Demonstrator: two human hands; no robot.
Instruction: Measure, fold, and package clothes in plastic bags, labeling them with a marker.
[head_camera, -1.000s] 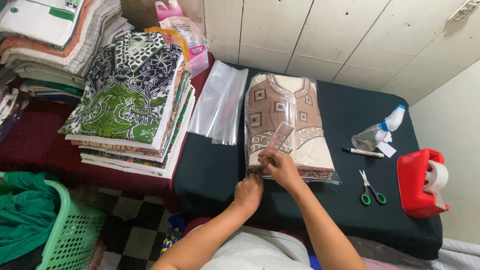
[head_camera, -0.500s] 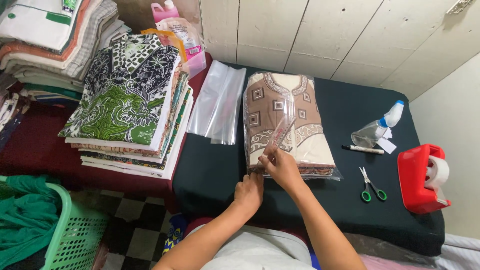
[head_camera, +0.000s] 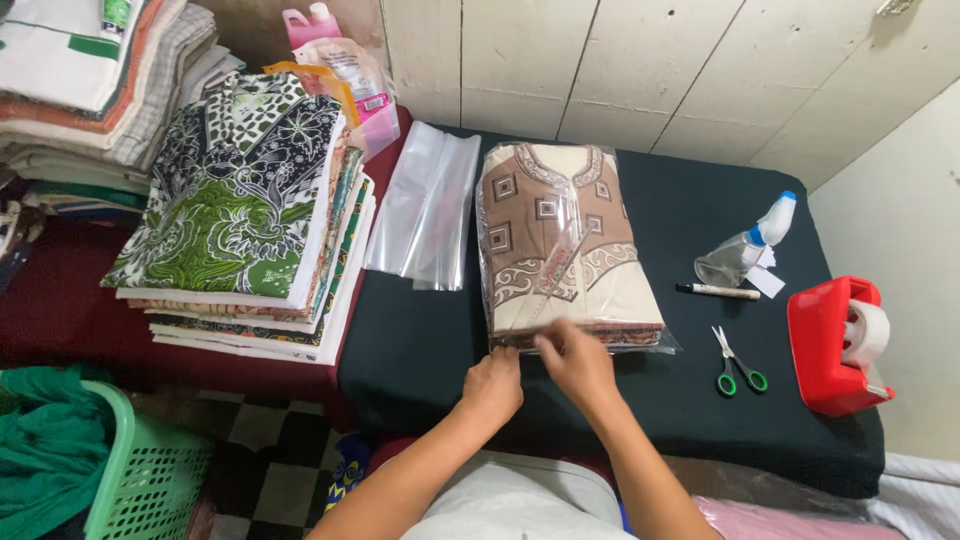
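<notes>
We saw the folded brown shirt (head_camera: 565, 250) in its clear bag, mid-table (head_camera: 420, 350). Left hand (head_camera: 493, 385) pinned the near bag edge flat; right hand (head_camera: 578, 362) fingers pinched the flap there, likely to close it. Scissors (head_camera: 738, 362) and tape dispenser (head_camera: 838, 345) lay right, within reach.

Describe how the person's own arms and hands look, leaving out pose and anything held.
Both forearms are bare from the elbows down: no sleeves, gloves, watch or bracelets show. The left hand and right hand look bare too; no rings are visible on the fingers. A light grey garment covers the body below the arms.
</notes>
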